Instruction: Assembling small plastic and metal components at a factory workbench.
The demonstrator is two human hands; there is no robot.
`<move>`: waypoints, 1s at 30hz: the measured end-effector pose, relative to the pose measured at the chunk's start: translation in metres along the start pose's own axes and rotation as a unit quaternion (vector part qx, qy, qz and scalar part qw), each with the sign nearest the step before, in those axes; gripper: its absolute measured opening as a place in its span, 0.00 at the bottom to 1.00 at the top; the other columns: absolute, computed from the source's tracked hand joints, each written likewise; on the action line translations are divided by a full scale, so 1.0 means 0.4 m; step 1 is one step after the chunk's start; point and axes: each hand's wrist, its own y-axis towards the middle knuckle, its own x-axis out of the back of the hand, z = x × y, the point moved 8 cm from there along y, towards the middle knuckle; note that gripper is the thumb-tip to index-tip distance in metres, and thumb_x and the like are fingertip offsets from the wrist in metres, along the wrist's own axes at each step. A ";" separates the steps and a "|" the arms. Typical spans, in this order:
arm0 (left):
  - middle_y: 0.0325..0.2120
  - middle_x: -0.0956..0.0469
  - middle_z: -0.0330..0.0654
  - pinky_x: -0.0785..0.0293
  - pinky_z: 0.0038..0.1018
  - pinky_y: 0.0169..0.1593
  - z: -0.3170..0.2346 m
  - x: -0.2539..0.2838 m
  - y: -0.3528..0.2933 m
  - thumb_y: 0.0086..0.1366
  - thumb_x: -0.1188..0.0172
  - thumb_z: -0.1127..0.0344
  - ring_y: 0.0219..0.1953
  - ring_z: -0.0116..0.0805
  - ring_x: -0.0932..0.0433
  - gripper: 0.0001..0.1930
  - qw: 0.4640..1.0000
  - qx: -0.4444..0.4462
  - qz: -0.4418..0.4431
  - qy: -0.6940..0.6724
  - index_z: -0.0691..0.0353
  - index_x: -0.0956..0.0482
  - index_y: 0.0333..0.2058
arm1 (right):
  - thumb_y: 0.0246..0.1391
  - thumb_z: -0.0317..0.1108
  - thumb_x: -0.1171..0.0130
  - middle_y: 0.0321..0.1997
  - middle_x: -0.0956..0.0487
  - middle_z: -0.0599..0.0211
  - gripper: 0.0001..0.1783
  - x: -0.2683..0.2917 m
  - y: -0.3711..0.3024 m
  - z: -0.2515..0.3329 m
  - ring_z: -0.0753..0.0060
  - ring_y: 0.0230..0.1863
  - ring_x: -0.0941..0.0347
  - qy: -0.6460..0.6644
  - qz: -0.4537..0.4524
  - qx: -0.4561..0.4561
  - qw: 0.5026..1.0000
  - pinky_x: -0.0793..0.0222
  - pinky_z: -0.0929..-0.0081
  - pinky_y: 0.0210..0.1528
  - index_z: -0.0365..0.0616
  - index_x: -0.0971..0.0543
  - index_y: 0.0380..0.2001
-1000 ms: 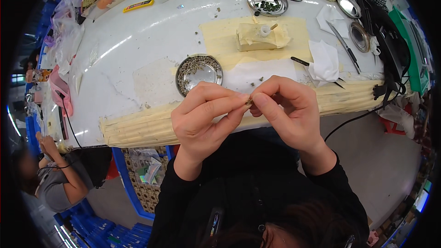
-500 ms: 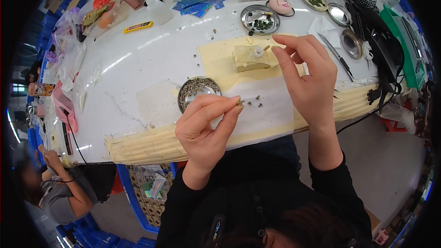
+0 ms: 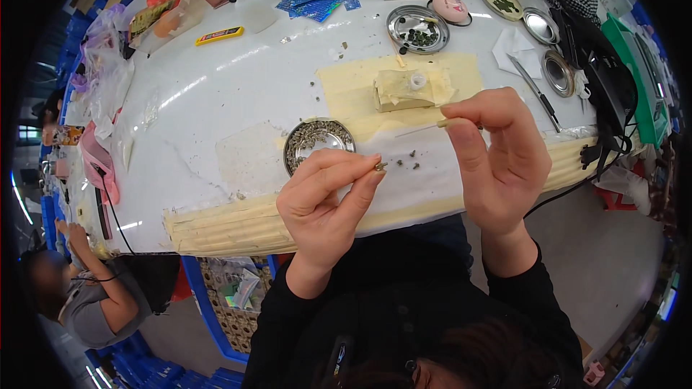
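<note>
While the left hand (image 3: 323,198) pinches a brassy bit (image 3: 380,166), the right hand (image 3: 504,162) grips a needle-thin tool (image 3: 442,123) near a wrapped block (image 3: 402,103)

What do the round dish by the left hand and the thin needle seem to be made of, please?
The dish looks like polished metal, judging by its mirror-like shine. The needle is probably metal, being fine, straight and greyish, though its finish is unclear.

Needle tool (image 3: 441,124) in right hand (image 3: 504,162), tiny piece (image 3: 380,166) in left hand (image 3: 321,194).
</note>
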 end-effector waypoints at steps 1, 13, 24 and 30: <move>0.31 0.20 0.44 0.30 0.20 0.34 -0.001 -0.002 0.001 0.53 0.34 0.84 0.32 0.28 0.23 0.12 1.000 -0.002 0.004 0.000 0.69 0.16 0.37 | 0.54 0.25 0.37 0.30 0.22 0.66 0.05 -0.012 -0.013 -0.018 0.77 0.31 0.25 0.077 0.008 -0.044 0.996 0.28 0.82 0.33 0.35 0.21 0.33; 0.31 0.19 0.43 0.28 0.21 0.34 -0.003 -0.005 0.002 0.52 0.33 0.83 0.32 0.29 0.22 0.12 1.000 -0.006 0.009 0.008 0.67 0.16 0.37 | 0.69 0.33 0.59 0.35 0.22 0.55 0.11 -0.082 -0.051 -0.033 0.67 0.38 0.19 0.186 0.096 -0.123 0.970 0.20 0.74 0.41 0.34 0.34 0.40; 0.31 0.20 0.43 0.29 0.20 0.34 -0.004 -0.006 0.002 0.52 0.34 0.84 0.32 0.29 0.22 0.12 1.000 -0.012 0.008 0.007 0.67 0.16 0.37 | 0.69 0.32 0.59 0.35 0.23 0.55 0.10 -0.081 -0.053 -0.030 0.67 0.38 0.19 0.182 0.096 -0.109 0.972 0.20 0.74 0.41 0.34 0.34 0.40; 0.31 0.20 0.43 0.29 0.20 0.34 -0.005 -0.006 0.002 0.52 0.34 0.84 0.32 0.29 0.22 0.12 1.000 -0.014 0.007 0.010 0.67 0.16 0.37 | 0.69 0.32 0.59 0.35 0.23 0.55 0.10 -0.081 -0.052 -0.029 0.67 0.38 0.19 0.181 0.095 -0.107 0.973 0.20 0.74 0.41 0.33 0.34 0.39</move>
